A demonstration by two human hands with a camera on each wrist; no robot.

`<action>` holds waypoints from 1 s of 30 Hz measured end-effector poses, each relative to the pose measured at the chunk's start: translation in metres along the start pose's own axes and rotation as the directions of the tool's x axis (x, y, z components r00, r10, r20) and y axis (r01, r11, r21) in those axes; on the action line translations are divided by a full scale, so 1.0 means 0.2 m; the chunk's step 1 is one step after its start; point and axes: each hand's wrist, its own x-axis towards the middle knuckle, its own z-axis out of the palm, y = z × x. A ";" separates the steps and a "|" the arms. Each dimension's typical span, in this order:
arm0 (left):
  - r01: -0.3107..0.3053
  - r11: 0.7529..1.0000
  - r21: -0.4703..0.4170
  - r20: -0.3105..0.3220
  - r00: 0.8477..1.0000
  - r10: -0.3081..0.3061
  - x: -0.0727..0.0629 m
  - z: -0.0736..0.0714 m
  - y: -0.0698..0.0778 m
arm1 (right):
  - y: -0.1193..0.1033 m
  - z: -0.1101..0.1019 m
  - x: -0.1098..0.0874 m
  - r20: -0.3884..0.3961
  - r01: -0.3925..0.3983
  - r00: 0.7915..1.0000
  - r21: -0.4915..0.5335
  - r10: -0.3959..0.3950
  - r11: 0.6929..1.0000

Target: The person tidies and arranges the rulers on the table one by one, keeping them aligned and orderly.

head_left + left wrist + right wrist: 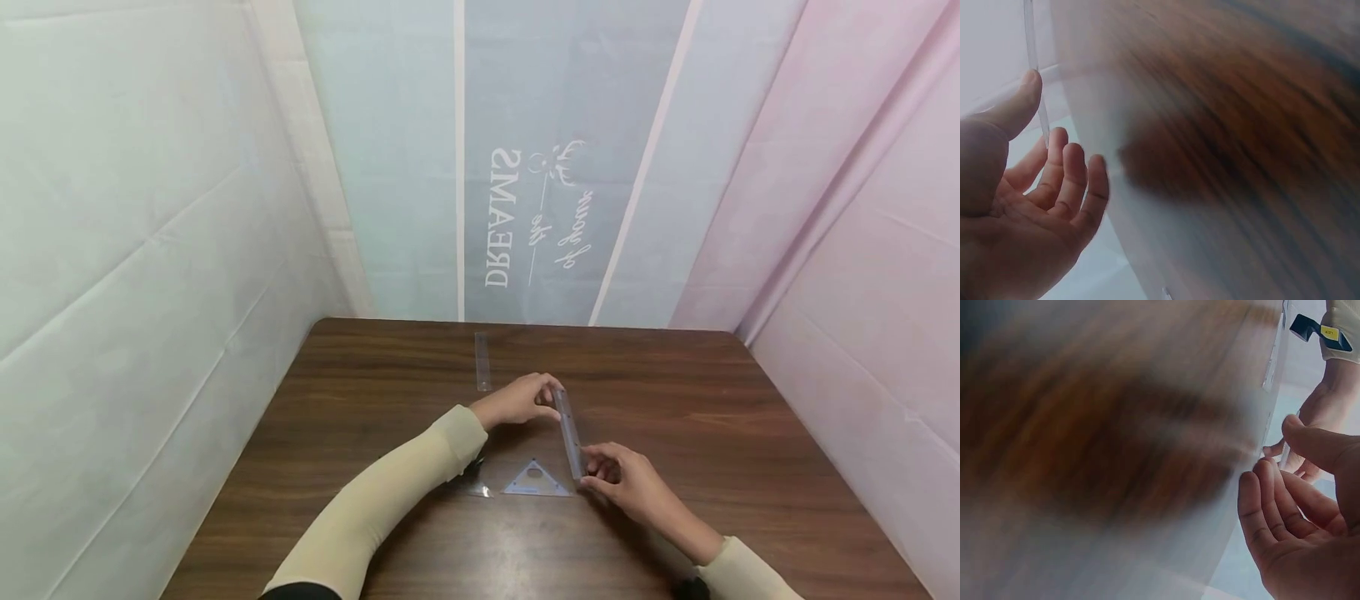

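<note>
Clear strip (571,435) runs between two hands over the wooden table (390,375), its 12 o'clock end pinched by the left hand (519,402), its 6 o'clock end by the right hand (628,483); a set square (534,485) lies at 7 o'clock, a small ruler (483,362) at 10.

The person wears a pale cream sleeve (397,492) on the left arm, and it ends at the wrist with a broad cuff (461,435). Higher on this arm, a black garment (303,591) shows its edge. On the left wrist sits a dark, angular device (1316,332) with a yellow label (1330,332), whose letters are too small to read. The right sleeve (750,575) is also cream, with a black part (690,588) beside it. The left hand (521,402) and right hand (628,482) are bare.
</note>
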 end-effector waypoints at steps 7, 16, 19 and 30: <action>0.000 0.999 0.032 0.049 0.999 -0.001 0.01 0.04 0.00 | 0.03 0.01 -0.03 0.034 0.003 0.999 0.005 -0.003 1.000; 0.007 0.974 0.229 0.066 0.998 -0.023 0.02 0.09 0.04 | 0.05 0.02 -0.07 0.064 0.013 0.998 -0.019 -0.012 1.000; 0.027 0.963 0.268 0.049 0.998 -0.042 0.02 0.11 0.05 | 0.06 0.02 -0.08 0.070 0.021 0.997 -0.016 -0.020 1.000; 0.053 0.934 0.353 0.019 0.998 -0.064 0.01 0.17 0.08 | 0.08 0.03 -0.10 0.084 0.019 0.996 -0.064 -0.013 0.998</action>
